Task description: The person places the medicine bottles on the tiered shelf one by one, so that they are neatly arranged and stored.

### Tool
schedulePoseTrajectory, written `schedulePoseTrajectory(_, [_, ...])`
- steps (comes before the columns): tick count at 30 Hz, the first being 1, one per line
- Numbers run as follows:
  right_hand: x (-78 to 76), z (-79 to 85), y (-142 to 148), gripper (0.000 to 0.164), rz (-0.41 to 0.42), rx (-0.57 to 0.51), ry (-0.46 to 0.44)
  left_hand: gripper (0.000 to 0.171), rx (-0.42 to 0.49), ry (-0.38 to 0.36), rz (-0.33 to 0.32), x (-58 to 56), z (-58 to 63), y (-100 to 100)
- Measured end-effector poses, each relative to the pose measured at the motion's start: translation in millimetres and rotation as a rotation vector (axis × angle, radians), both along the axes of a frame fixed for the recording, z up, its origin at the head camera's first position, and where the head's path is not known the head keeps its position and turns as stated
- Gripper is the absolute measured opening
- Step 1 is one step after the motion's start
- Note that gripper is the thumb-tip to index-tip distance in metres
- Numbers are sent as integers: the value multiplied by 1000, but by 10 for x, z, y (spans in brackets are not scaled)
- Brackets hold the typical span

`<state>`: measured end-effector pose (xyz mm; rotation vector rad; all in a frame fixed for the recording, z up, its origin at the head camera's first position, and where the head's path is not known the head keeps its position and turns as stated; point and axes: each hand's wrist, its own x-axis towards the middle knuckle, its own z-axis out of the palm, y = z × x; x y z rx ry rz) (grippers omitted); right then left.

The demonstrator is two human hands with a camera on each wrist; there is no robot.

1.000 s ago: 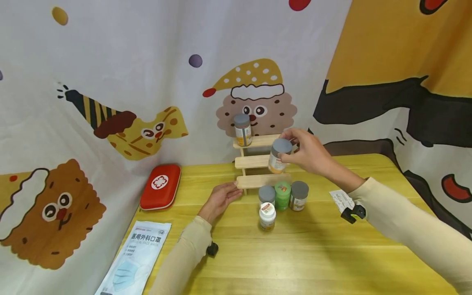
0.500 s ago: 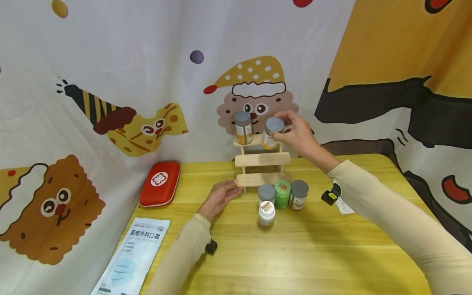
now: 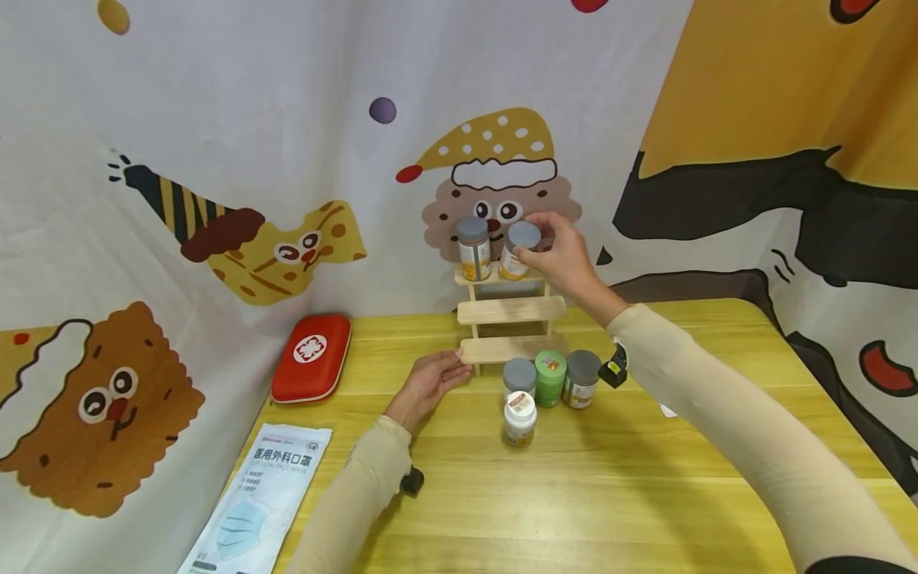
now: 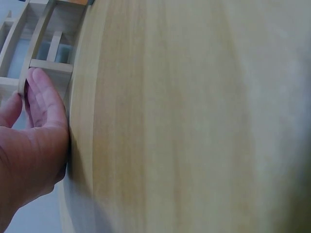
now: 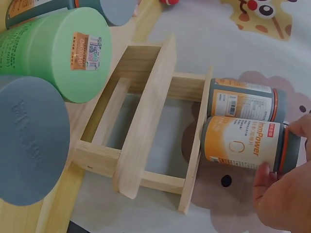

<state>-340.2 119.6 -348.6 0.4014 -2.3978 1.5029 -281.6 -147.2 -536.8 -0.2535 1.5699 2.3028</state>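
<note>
Held bottle (image 3: 518,249): upright on the wooden rack's (image 3: 509,309) top step, just beside a matching bottle (image 3: 473,249).
Right hand (image 3: 561,257): fingers curled round its grey cap, apparently to seat it.
Left hand (image 3: 427,384): fingers relaxed, touching the bottom step, likely bracing the rack.

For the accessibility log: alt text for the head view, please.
The right hand holds a grey-lidded bottle on the top step of a wooden rack, beside another bottle. The left hand touches the rack's bottom step; four bottles stand in front.
</note>
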Motion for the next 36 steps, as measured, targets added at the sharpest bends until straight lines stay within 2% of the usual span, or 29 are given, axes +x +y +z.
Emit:
schedulePoseTrajectory(9, [-108, 11, -101, 57, 6, 50, 11, 40, 2, -8, 19, -14, -25, 7])
schedulePoseTrajectory(19, [-238, -120, -141, 61, -61, 85, 26, 36, 4, -8, 17, -16, -26, 22])
schedulePoseTrajectory(29, [-260, -161, -207, 62, -127, 23, 43, 39, 17, -23, 26, -34, -38, -2])
schedulePoseTrajectory(36, [-270, -178, -220, 62, -131, 14, 42, 32, 3, -11, 19, -26, -38, 9])
